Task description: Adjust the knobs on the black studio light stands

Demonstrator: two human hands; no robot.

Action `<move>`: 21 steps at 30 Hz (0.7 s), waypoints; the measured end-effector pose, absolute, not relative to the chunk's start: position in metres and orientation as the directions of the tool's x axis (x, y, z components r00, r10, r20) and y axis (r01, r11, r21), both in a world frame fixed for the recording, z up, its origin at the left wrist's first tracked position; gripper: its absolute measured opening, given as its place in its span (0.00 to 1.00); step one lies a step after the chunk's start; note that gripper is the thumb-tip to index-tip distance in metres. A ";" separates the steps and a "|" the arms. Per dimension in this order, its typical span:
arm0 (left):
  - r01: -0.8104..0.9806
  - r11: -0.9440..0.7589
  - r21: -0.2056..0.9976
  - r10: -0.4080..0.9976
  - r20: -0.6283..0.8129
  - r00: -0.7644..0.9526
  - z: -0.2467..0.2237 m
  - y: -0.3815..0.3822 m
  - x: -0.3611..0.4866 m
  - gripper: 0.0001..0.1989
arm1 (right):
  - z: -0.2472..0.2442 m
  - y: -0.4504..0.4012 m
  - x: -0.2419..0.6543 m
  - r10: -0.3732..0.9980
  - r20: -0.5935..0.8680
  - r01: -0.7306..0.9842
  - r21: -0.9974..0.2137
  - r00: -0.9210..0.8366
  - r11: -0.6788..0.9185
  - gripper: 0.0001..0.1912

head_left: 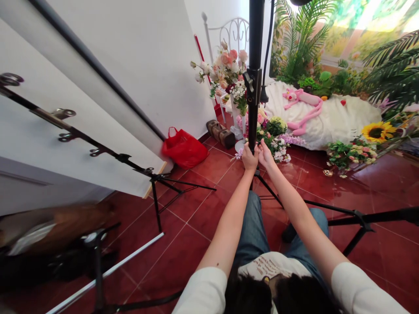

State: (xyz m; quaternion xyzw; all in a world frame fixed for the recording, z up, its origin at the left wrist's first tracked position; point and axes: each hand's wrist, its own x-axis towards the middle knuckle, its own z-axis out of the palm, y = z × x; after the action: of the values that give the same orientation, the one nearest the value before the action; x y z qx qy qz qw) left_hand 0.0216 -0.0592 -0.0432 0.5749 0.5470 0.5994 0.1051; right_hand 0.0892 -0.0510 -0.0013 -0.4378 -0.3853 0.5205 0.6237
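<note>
A black upright stand pole rises in front of me, with a clamp joint and knob partway up and a black cable hanging beside it. My left hand is wrapped round the lower part of the pole. Just to its right, my right hand is closed at the pole's right side, its fingers pinched on a small dark part that is too small to name. The two hands are close together at the same height. Below them the stand's legs spread over the red tiles.
A red bag lies by the wall at left. Another stand with clips leans there. Flowers, a white-draped surface with a pink plush toy, and a black tripod leg stand beyond and to the right.
</note>
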 end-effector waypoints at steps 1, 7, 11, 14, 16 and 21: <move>0.504 -0.373 0.779 0.755 0.571 -0.323 -0.044 -0.058 0.022 0.23 | -0.001 -0.049 0.088 0.980 -0.010 -0.356 -0.933 0.197 0.062 0.25; 0.484 -0.360 0.798 0.767 0.548 -0.333 -0.045 -0.057 0.022 0.23 | 0.006 -0.042 0.090 0.927 -0.022 -0.213 -0.975 0.375 0.063 0.29; 0.478 -0.356 0.803 0.775 0.540 -0.328 -0.044 -0.059 0.023 0.23 | 0.010 -0.036 0.097 0.898 0.030 0.063 -0.998 0.438 0.002 0.27; 0.484 -0.356 0.799 0.773 0.543 -0.328 -0.043 -0.060 0.023 0.24 | 0.012 -0.032 0.102 0.898 0.029 0.199 -0.978 0.438 -0.065 0.25; 0.489 -0.349 0.799 0.777 0.539 -0.326 -0.042 -0.060 0.022 0.24 | 0.013 -0.032 0.103 0.907 0.044 0.231 -0.971 0.418 -0.059 0.24; 0.500 -0.336 0.799 0.799 0.522 -0.298 -0.038 -0.065 0.020 0.28 | 0.009 -0.050 0.107 0.919 0.091 0.067 -0.995 0.384 0.070 0.22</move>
State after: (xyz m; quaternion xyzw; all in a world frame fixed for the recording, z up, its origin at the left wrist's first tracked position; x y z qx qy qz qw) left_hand 0.0203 -0.0648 -0.0380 0.5782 0.5616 0.5775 0.1297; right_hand 0.1066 -0.0496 0.0089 -0.5806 -0.4244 0.3576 0.5958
